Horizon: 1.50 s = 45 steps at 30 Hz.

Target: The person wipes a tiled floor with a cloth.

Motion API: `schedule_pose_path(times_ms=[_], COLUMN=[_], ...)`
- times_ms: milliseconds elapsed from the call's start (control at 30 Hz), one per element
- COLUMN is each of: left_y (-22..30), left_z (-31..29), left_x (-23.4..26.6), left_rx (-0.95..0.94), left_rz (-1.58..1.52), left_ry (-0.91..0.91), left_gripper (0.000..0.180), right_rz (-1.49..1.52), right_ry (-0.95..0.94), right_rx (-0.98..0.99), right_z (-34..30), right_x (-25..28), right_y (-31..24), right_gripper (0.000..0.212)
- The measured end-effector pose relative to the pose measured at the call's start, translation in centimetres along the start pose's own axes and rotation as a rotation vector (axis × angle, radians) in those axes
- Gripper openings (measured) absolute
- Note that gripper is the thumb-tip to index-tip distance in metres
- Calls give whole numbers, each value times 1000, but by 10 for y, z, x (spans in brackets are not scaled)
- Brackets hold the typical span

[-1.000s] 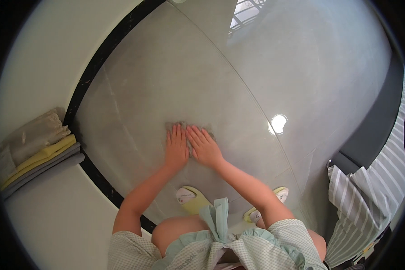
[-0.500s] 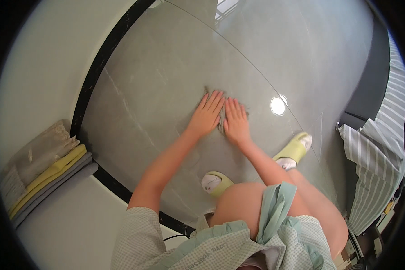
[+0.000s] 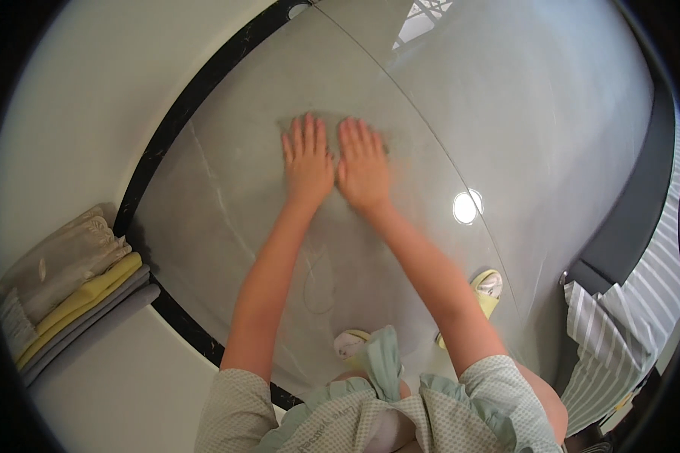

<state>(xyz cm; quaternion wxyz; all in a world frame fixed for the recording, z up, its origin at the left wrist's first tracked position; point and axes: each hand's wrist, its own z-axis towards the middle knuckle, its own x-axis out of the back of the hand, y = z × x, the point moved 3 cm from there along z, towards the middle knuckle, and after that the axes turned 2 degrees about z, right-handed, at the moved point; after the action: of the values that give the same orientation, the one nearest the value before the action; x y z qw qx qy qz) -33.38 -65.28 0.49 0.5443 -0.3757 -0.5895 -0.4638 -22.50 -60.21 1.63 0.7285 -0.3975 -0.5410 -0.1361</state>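
My left hand (image 3: 307,167) lies palm down, fingers stretched out and a little apart, against the shiny grey tiled floor (image 3: 257,189). Close beside it, my right hand (image 3: 364,167) is also flat, its fingers straight and somewhat blurred. Neither hand grips anything. Thin greyish edges show around the fingertips, as if something flat and grey were beneath the palms; the hands mostly cover it, so I cannot tell its kind. Both arms reach straight forward from short patterned sleeves.
Folded grey and yellow fabrics (image 3: 91,291) are stacked at the left. A black skirting strip (image 3: 170,121) edges the pale wall. Striped grey bedding (image 3: 619,325) hangs over a dark bed frame (image 3: 619,226) at the right. My yellow-green slippers (image 3: 488,294) stand on the floor below.
Both hands have slid forward and slightly left across the floor, arms straighter. The fuzzy grey material seen between and around them before is now mostly covered.
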Motion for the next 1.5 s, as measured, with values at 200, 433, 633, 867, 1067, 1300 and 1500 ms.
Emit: schedule_pose_path(times_ms=[200, 433, 633, 867, 1067, 1300, 1500], left_y=[-11, 21, 38, -25, -96, -75, -29], left_z=[-116, -42, 92, 137, 98, -29, -115], left_x=[12, 20, 7, 3, 10, 21, 18], left_rx=[195, -11, -223, -138, 99, 342, 423], left_rz=[-100, -137, -119, -47, 17, -51, -150], left_ry=[-74, -156, 56, 167, 186, 79, -97], left_gripper=[66, 61, 59, 60, 59, 61, 61], right_rz=[142, 41, -75, -114, -67, -16, 49], right_ry=[-226, -246, 52, 142, 96, -175, -367], right_rx=[270, 128, -63, -38, 137, 368, 436], right_z=[-59, -40, 45, 119, 142, 61, -26], right_x=[-12, -1, 21, -5, -39, -40, -30], right_y=[-47, 10, 62, 38, -28, -68, -67], right_gripper=[62, 62, 59, 59, 58, 58, 59])
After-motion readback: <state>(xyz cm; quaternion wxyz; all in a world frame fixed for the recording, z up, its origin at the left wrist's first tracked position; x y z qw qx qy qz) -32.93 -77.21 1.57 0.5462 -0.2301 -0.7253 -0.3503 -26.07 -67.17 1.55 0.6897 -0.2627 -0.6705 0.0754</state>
